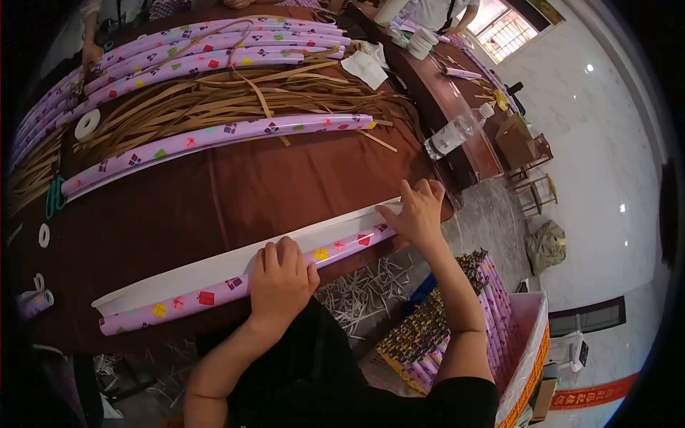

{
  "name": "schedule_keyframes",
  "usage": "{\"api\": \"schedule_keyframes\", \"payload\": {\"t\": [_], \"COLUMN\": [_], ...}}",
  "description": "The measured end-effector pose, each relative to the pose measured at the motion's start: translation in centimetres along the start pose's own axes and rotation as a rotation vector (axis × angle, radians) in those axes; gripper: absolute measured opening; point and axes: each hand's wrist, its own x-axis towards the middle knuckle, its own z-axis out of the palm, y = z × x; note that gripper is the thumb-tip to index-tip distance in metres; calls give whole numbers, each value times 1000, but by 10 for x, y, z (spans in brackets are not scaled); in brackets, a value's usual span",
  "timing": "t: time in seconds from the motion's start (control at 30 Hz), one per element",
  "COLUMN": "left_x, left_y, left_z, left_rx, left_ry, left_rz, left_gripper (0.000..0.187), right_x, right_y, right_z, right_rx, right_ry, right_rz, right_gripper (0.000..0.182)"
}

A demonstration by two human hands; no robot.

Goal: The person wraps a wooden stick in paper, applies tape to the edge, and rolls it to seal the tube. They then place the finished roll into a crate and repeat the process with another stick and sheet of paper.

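A roll of purple wrapping paper [228, 289] with a printed gift-box pattern lies along the near edge of the brown-covered table [285, 171]. Its loose flap [185, 274] shows a white underside on the far side of the roll. My left hand [282, 278] is curled over the middle of the roll, with its fingertips pressed on the white flap. At the roll's right end, my right hand [419, 214] grips the paper, its thumb on the white side and its fingers bent. Part of each hand's grip is hidden from above.
Another purple roll [214, 146] lies across the table, beyond it brown strips [285, 96] and more rolls [214, 50]. Green scissors [56, 196], white tape [88, 125] and a plastic bottle [457, 132] are around. A crate of rolls [524, 371] stands at right. Other people work opposite.
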Motion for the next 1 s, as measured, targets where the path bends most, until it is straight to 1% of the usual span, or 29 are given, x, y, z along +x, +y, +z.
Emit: {"api": "schedule_keyframes", "payload": {"t": [0.17,0.23,0.47,0.57,0.63,0.77,0.83,1.0], "left_x": [1,1,1,0,-3,-8,-13,-33], "left_y": [-1,-1,-1,-2,-3,-6,-12,-35], "left_z": [-1,-1,-1,-1,0,-4,-8,-25], "left_rx": [36,35,44,52,65,57,74,115], "left_ry": [52,56,45,49,62,81,77,71], "left_rz": [27,27,34,37,51,26,13,7], "left_gripper": [45,45,45,45,45,44,44,45], "right_x": [0,1,0,0,-1,-2,0,4], "right_y": [-3,-5,-12,-17,-17,-27,-36,-72], "right_z": [7,6,8,6,9,8,7,1], "right_rx": [-46,-60,-84,-129,-89,-103,-51,-8], "right_ry": [35,3,15,-29,-23,20,44,34], "right_rz": [18,12,13,13,30,18,9,2], "right_gripper": [58,58,59,59,58,57,47,45]}}
